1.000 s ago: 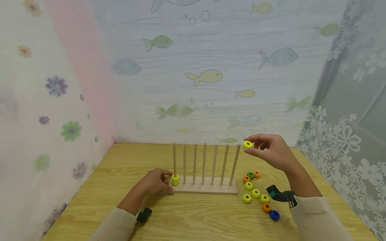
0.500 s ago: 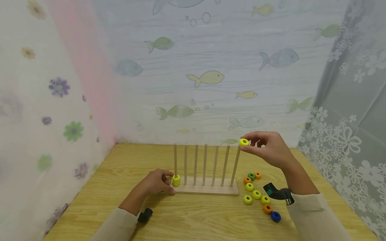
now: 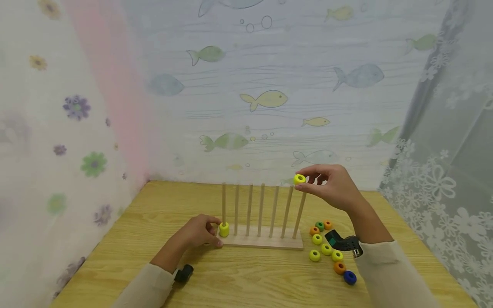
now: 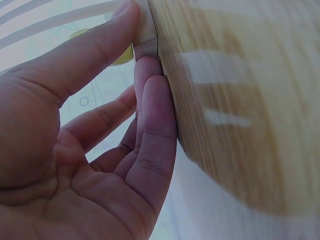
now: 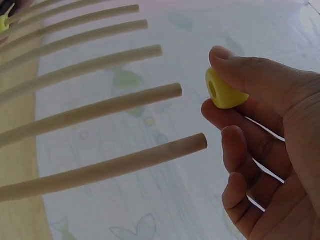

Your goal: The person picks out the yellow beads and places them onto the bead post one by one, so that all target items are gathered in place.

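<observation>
Right fingers (image 5: 234, 145): thumb and index finger pinch one yellow bead; the other fingers curl loosely below it.
Held bead (image 3: 299, 179): in the right hand (image 3: 334, 187), raised to rod-top height at the right end of the rack; the right wrist view shows it apart from every rod tip, with its hole facing them.
Left fingers (image 4: 159, 110): gripping the left end of the base, thumb at the near corner, index finger at the far side.
Left hand (image 3: 198, 231): low, beside the rack.
Base (image 3: 265, 243): flat wooden board, lying on the table.
Rods (image 3: 260, 209): seven, wooden, in a single row along the base.
Yellow stack (image 3: 224, 229): at the foot of the leftmost rod, near the left index finger; exact bead count cannot be told.
Loose beads (image 3: 326, 249): four yellow, three orange, one green, one blue; scattered right of the base.
Wrist units: black, one at each beige cuff.
Table (image 3: 239, 282): yellowish wood grain.
Back wall (image 3: 265, 72): pale, printed with fish.
Left wall (image 3: 31, 141): white, printed with flowers.
</observation>
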`<state>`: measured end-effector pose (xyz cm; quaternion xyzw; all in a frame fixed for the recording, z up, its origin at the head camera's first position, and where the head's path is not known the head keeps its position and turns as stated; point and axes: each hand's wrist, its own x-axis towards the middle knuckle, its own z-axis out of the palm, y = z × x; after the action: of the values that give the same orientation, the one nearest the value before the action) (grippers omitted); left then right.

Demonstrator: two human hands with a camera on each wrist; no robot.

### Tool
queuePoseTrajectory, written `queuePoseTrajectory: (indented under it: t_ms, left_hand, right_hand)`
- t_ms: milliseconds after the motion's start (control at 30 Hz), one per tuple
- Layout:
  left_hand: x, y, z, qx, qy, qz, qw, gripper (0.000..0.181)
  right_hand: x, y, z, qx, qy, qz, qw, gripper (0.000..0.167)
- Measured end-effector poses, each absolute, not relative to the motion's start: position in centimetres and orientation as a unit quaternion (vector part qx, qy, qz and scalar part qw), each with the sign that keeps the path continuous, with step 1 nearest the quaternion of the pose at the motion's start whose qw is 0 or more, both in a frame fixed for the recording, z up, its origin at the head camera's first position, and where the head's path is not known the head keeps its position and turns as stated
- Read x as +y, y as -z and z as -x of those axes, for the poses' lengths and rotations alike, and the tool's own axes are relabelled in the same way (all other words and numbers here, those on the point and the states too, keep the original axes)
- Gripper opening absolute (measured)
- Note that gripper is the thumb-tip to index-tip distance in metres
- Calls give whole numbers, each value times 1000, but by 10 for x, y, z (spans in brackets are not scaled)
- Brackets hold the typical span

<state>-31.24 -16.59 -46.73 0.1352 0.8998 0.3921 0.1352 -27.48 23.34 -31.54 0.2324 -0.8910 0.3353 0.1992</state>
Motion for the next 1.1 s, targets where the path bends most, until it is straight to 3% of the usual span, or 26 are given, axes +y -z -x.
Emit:
queuePoseTrajectory:
  t_ms: [1100]
  left_hand:
    - [-162,464,307,905,-387,-123,126,74]
  right_hand:
    - [162,308,299,-866,-369,-291,170,24]
